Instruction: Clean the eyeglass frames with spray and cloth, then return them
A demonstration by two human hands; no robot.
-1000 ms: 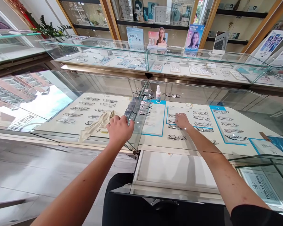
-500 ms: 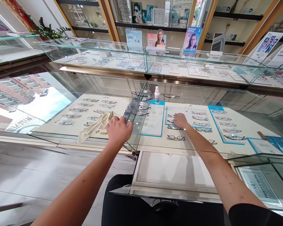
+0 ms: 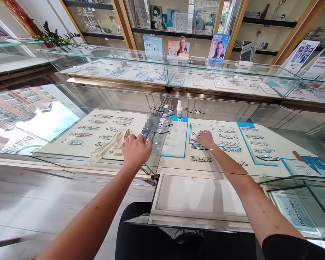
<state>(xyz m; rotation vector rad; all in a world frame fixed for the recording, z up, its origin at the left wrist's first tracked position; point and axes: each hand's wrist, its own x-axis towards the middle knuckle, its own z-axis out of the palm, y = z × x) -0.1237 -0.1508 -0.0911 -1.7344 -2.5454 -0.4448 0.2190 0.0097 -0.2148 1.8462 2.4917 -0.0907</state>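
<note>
My left hand [image 3: 135,150] rests on top of the glass display case [image 3: 287,119], curled round a dark object [image 3: 147,134] whose upper part is blurred out. A beige cloth [image 3: 108,146] lies on the glass just left of that hand. My right hand [image 3: 206,139] reaches inside the case, fingers bent over dark-framed glasses [image 3: 197,146] beside a white blue-edged tray [image 3: 216,135] of frames. Another pair of dark glasses [image 3: 201,159] lies nearer to me on the case floor.
A small spray bottle [image 3: 179,109] stands on the case top at the middle, with several frames beside it. Rows of glasses fill the left panel [image 3: 97,126] and right trays [image 3: 260,144]. A second glass counter [image 3: 168,68] with posters runs behind. A pulled-out white drawer [image 3: 200,195] lies below.
Both hands stay where they were on the case. Only the head camera has tilted slightly, shifting the scene a little.
</note>
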